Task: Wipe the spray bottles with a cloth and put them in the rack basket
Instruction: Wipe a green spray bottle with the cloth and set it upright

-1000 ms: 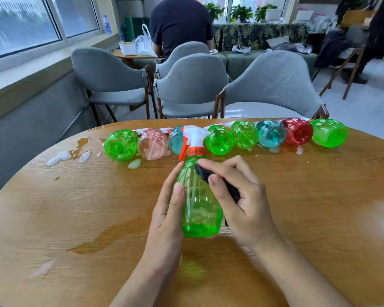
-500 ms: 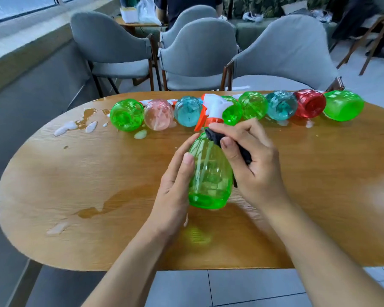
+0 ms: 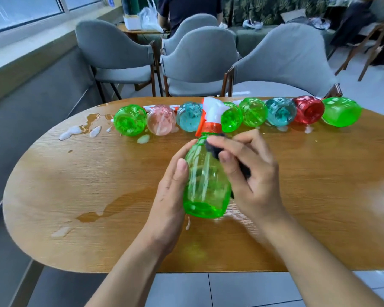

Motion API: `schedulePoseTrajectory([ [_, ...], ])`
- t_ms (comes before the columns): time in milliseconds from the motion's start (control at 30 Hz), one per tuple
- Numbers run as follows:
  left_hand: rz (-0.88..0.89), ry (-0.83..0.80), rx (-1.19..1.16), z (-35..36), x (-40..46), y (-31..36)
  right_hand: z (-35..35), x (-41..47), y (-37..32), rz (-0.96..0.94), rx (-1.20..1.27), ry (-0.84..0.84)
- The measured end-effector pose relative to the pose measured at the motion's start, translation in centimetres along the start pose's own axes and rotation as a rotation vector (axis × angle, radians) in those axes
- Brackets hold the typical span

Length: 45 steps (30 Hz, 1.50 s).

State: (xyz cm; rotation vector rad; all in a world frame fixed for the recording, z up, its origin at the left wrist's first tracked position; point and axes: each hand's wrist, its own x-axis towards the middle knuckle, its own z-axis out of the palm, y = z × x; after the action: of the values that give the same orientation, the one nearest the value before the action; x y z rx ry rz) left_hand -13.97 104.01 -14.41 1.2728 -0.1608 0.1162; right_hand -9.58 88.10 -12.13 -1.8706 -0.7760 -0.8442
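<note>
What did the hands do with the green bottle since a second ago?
The right hand slid the dark cloth a little up toward the bottle's neck. The left hand kept holding the green bottle, and both hands kept their grip. The row of bottles lying on the table stayed put.

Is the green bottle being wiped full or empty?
Empty, as far as shows: the held bottle is clear green throughout with no liquid line, only its dip tube. Left hand steadies it; right hand presses the cloth.

text: none readable | bottles on tabletop: no labels or brand marks legible | blue sign (image 3: 111, 0) on far-left window: characters too small and blurred to read | numbers: none
</note>
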Motion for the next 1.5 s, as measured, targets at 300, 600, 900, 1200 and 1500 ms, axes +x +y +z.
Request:
schedulePoseTrajectory([
  [300,-0.080,0.000,-0.146,0.8,0.0,0.4,2.4,0.0,-0.7,0.613,0.618,0.323],
  [600,-0.060,0.104,-0.081,1.6,0.3,0.2,2.3,-0.6,-0.6,0.520,0.484,0.261],
  [900,-0.011,0.036,-0.058,1.4,0.4,-0.6,-0.6,1.2,0.8,0.219,0.168,-0.005],
  [1200,-0.180,0.194,-0.292,-0.5,0.9,0.4,0.7,-2.6,-0.8,-0.181,-0.031,-0.197],
  [1500,-0.065,-0.010,-0.111,-0.1,0.2,-0.5,0.5,1.1,0.2,0.125,0.111,-0.030],
])
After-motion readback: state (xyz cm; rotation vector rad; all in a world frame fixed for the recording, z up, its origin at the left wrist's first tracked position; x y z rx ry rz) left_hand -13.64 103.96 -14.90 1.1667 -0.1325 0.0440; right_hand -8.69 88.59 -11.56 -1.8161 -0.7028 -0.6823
